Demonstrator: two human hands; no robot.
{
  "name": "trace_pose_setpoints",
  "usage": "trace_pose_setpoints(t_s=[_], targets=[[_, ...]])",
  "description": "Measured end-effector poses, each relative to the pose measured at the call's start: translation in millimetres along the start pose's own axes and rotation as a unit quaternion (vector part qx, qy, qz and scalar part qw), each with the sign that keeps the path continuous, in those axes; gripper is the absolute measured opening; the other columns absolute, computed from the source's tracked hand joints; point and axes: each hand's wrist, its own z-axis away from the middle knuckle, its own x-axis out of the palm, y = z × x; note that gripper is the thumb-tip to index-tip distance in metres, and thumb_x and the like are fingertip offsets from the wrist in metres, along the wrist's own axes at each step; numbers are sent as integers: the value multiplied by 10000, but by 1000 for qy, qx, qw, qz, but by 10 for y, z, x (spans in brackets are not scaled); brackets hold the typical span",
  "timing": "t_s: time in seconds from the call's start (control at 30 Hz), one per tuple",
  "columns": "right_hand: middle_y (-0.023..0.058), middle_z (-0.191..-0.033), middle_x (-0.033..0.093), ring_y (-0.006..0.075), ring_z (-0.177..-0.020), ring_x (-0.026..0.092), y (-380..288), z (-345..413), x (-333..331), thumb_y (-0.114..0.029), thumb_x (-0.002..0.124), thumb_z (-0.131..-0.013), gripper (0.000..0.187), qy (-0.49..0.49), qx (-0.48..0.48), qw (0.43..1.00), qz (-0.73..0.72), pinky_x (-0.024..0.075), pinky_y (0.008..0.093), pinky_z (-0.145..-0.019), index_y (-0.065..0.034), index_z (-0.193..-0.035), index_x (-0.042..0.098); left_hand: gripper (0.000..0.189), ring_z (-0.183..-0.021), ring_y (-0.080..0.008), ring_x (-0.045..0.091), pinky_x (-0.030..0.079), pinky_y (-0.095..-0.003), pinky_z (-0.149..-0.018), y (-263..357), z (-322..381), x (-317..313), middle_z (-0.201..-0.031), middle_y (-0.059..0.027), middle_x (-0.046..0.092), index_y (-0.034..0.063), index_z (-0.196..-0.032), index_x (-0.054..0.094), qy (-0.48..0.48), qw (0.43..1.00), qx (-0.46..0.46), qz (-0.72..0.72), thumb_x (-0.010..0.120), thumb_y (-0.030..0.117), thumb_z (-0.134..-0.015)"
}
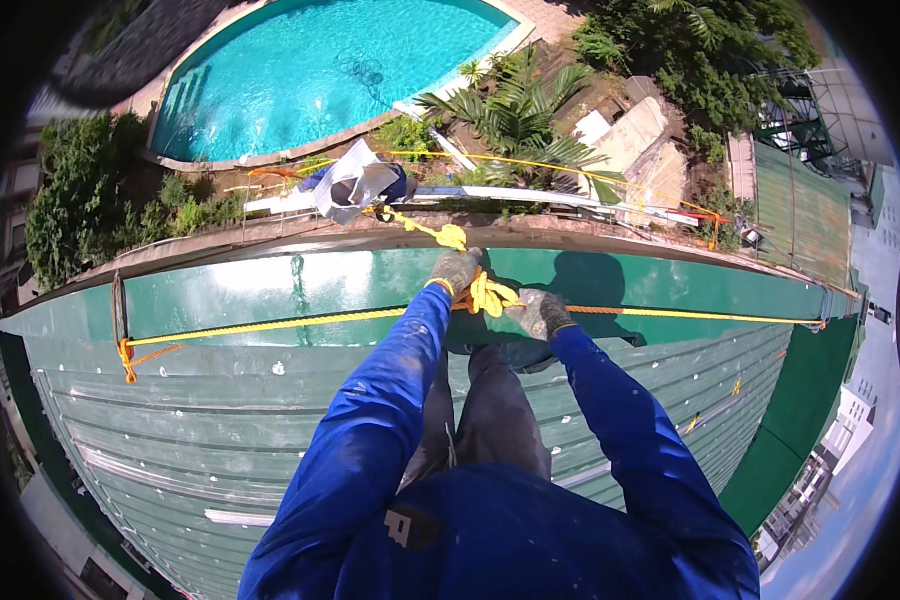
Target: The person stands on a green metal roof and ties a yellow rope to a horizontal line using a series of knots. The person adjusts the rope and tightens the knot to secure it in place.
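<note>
My left hand (456,271), in a grey work glove, is closed on a knotted yellow rope (450,237) at the roof's edge. That rope runs over the edge, down towards a crumpled silvery sheet (356,176). My right hand (541,313), gloved too, grips a taut yellow rope (622,311) stretched across the roof. Between both hands hangs a thick bunched knot (489,294) of yellow-orange rope. My fingertips are partly hidden by the gloves and the rope.
I stand on a green corrugated metal roof (195,420) with a smooth green flashing (375,277). An orange rope knot (127,360) ties the left end. Below the edge, a person (401,184) in blue is partly behind the sheet, beside a white plank (495,193), plants and a pool (315,67).
</note>
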Motion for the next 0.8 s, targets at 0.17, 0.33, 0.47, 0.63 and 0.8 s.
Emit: trace_pose_setpoints(t_s=[0.17, 0.33, 0.47, 0.63, 0.8], targets=[[220, -1082, 743, 423, -1055, 698, 39, -43, 59, -424, 766, -921, 403, -16, 4, 1000, 2, 553, 484, -894, -61, -1091, 722, 524, -1086, -429, 719, 524, -519, -974, -6, 427, -305, -1134, -276, 752, 10, -1084, 793, 48, 977, 55, -203, 641, 500, -973], [204, -1034, 743, 417, -1006, 704, 67, -108, 77, -393, 762, -931, 361, 59, -17, 997, -36, 555, 480, -858, -67, -1080, 713, 420, -1260, -427, 624, 478, -522, -1092, -287, 774, -796, -1311, -254, 684, 74, -1184, 763, 260, 950, 102, -140, 764, 387, -904], [201, -1036, 735, 408, -1010, 702, 11, -241, 44, -414, 757, -934, 405, 43, 18, 999, -15, 552, 472, -869, -63, -1124, 696, 692, -1477, -451, 409, 324, -561, -1221, -443, 790, -1158, -1598, -263, 424, 136, -1404, 652, 352, 874, 98, -319, 874, 394, -802], [159, -1084, 737, 364, -1083, 694, -97, -222, -39, -420, 786, -884, 387, 53, 1, 994, 94, 545, 474, -947, -88, -1075, 735, 876, -1571, -454, 268, 186, -577, -1292, -428, 648, -1312, -1670, -250, 337, 184, -1530, 542, 277, 862, 43, -422, 866, 531, -794], [129, -1101, 705, 355, -1079, 670, -42, -127, -66, -329, 872, -766, 385, 170, -40, 978, 115, 516, 484, -956, -138, -1079, 755, 917, -1610, -442, 164, 74, -576, -1313, -420, 615, -1329, -1693, -241, 301, 186, -1569, 495, 239, 856, 44, -457, 810, 612, -820]])
